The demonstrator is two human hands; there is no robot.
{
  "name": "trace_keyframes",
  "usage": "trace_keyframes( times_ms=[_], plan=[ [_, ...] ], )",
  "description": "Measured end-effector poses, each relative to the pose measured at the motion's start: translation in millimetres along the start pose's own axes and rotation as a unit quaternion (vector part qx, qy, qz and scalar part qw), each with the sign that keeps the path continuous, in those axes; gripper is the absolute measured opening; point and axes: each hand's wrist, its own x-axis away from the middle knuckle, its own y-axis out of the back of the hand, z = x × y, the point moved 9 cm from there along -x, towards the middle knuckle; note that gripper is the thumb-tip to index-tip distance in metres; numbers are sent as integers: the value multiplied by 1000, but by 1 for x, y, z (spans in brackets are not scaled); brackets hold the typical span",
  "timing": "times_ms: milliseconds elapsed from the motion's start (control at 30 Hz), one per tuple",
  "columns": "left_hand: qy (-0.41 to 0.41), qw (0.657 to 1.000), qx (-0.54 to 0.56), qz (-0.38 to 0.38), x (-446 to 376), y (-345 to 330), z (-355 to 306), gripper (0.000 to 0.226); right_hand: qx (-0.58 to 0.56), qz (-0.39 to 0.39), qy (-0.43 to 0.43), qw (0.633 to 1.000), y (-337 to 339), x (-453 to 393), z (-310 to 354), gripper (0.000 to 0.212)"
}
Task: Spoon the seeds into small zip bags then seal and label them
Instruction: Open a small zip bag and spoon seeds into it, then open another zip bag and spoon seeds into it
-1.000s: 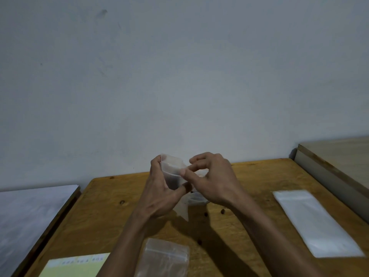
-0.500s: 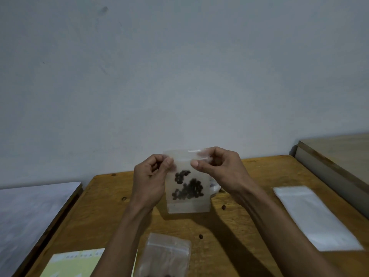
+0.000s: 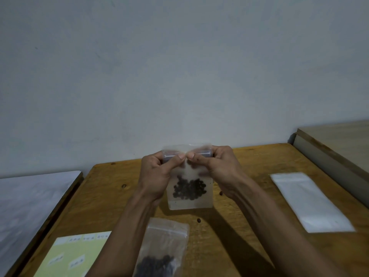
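Observation:
A small clear zip bag (image 3: pixel 189 200) hangs upright above the wooden table (image 3: pixel 111 198), with dark seeds (image 3: pixel 189 189) gathered low inside it. My left hand (image 3: pixel 159 174) pinches the left half of its top strip. My right hand (image 3: pixel 217 170) pinches the right half, and the two thumbs nearly meet at the middle. A second zip bag (image 3: pixel 165 248) with dark seeds lies flat near the front edge. A yellow label sheet (image 3: pixel 73 256) with small white labels lies at the front left.
A stack of empty white bags (image 3: pixel 311 200) lies on the right of the table. A few loose seeds (image 3: pixel 198 220) dot the wood. A white surface (image 3: pixel 28 202) adjoins on the left, and a raised beige ledge (image 3: pixel 335 148) on the right.
The bag was turned to face me and lifted upright, and the seeds settled toward its bottom. Both thumbs have come together at the middle of the top strip.

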Motion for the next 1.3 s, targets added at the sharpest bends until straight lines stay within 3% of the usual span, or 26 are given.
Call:
trace_keyframes(
  times_ms=[267,433,533,633,733,833,900,967,1067,1200,1300],
  plan=[
    [39,999,-18,22,12,7,3,26,1,15,-31,999,10,19,2,30],
    [88,995,-39,24,22,5,17,22,-11,6,-74,997,18,36,-16,17],
    [157,981,-72,83,40,-1,33,19,33,11,-98,995,28,49,-31,17],
    [200,944,-220,143,56,0,53,22,132,11,-126,983,37,67,-52,10],
    [162,896,-376,168,60,3,66,20,189,-2,-156,970,36,85,-72,12],
    [95,827,-522,185,56,0,65,19,384,-1,-114,916,30,89,-77,10],
    [104,788,-578,184,54,4,69,15,470,7,-82,879,23,87,-78,12],
    [108,769,-604,179,53,5,71,22,514,15,-62,855,17,82,-78,33],
    [57,802,-579,138,42,-6,60,39,509,-7,-28,860,22,72,-67,56],
    [-36,860,-499,101,20,-51,47,28,447,-83,-31,890,65,58,-47,41],
    [-65,880,-457,111,1,-99,56,20,431,-165,-48,886,120,49,-39,37]
  ],
)
